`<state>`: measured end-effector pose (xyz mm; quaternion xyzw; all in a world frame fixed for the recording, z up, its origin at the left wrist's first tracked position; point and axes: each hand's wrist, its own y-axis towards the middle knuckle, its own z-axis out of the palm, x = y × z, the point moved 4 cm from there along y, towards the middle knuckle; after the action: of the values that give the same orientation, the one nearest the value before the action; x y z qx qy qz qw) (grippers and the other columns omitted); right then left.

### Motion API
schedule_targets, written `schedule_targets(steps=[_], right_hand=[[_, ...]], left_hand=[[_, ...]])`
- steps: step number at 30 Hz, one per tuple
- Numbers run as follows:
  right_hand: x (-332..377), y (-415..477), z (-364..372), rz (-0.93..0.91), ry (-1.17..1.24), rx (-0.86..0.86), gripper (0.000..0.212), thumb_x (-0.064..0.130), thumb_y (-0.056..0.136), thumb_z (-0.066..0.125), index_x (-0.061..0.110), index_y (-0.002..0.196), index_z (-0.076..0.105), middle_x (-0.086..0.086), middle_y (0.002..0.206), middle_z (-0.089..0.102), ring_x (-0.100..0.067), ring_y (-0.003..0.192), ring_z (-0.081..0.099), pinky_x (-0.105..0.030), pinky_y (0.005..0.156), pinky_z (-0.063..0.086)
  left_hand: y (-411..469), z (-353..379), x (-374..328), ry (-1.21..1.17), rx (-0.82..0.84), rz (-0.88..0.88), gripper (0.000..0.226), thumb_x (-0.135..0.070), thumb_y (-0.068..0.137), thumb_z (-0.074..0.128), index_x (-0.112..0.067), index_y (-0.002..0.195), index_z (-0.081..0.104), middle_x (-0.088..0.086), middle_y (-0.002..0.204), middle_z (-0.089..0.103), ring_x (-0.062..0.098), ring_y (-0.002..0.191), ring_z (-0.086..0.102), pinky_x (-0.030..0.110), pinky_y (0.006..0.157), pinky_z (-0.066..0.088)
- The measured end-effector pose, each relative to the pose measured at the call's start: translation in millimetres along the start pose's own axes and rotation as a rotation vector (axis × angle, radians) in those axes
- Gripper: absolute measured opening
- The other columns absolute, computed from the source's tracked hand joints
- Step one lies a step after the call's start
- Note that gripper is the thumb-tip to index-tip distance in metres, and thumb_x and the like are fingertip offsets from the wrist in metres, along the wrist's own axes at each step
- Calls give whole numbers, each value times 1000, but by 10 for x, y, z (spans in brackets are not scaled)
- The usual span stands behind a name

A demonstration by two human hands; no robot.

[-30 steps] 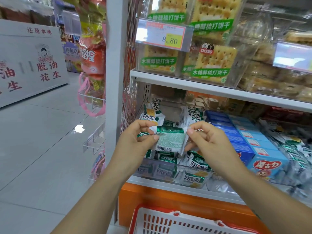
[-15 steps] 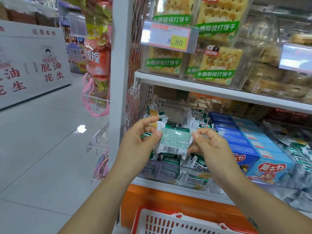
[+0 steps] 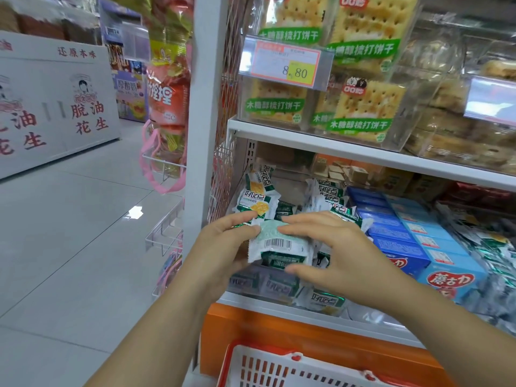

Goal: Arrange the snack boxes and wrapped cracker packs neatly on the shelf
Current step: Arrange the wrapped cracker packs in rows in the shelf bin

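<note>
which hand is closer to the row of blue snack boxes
Right. The right hand sits directly beside the row of blue cardboard snack boxes; the left hand is on the far side of the green-and-white wrapped cracker pack that both hold.

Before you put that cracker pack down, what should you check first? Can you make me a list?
1. Grip on the cracker pack: ok, left hand and right hand pinch its ends.
2. Printed front facing up: not ok, the barcode side shows.
3. Tidy pile of packs underneath: not ok, they lie jumbled.
4. Neat rows of blue boxes beside it: ok.
5. Crackers inside unbroken: cannot tell.
</note>
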<state>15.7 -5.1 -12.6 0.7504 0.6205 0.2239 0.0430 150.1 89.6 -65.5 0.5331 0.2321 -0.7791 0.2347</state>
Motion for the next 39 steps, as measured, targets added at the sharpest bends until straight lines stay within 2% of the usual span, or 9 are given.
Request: schedule_targets(steps=[3,6,10,15,19,24,29,32,39], right_hand=[[-18,32,-69,100,159,-72,31,30,82,71,43,109,62,26,112,61,7,104,55,-4,89,39],[-130,63,-48,253,428,-35,17,29,88,62,44,97,65,15,91,70,-12,79,64,-25,69,50],[-284,63,21,423,771,-10,23,29,97,48,21,99,70,-5,97,73,-35,92,66,-51,91,50],[-222,70,93,521,986,84,30,24,99,41,7,109,64,-9,100,73,-23,88,69,-33,85,54],[-144,126,-40,383,593,123,25,42,90,53,28,103,70,6,99,73,-15,94,68,-35,89,52],[-141,341,-215,286,413,76,19,22,84,70,27,101,66,10,94,72,-7,78,67,-25,74,53],[-357,567,-273,142,-89,187,23,16,83,70,29,102,63,15,102,62,-3,96,57,-17,82,44],[-440,688,-76,68,-351,343,31,16,86,66,28,114,63,10,114,64,-10,103,59,-30,87,49],[-740,983,383,6,-599,478,30,19,84,68,20,114,63,-3,107,66,-26,95,62,-36,78,52]], left_hand=[[-1,17,-19,-30,42,-6,20,-13,91,60,-19,109,66,5,92,74,11,69,68,25,64,55],[-16,50,-38,15,100,19,20,-18,92,57,-18,110,66,1,97,74,11,81,71,25,71,55],[-31,51,-59,209,98,119,27,-33,81,66,-27,107,68,-1,103,67,3,82,67,25,80,55],[-11,69,-23,283,101,125,49,-47,68,79,-32,112,64,4,114,67,19,98,68,42,96,50],[15,47,-50,288,38,203,32,-29,79,76,-27,109,65,4,101,72,22,93,69,39,92,53],[-24,42,-160,348,-48,353,27,-19,85,69,-26,110,65,-10,98,69,-3,79,63,11,68,49],[-2,-169,-265,416,-244,455,22,-16,89,64,-36,99,61,-19,99,63,-5,95,58,10,78,42],[47,-237,-222,456,-283,411,19,-16,91,61,-32,101,61,-16,104,62,5,106,57,19,87,40],[79,-228,-153,542,-284,323,25,-15,92,57,-28,112,62,-9,122,58,7,122,49,21,94,31]])
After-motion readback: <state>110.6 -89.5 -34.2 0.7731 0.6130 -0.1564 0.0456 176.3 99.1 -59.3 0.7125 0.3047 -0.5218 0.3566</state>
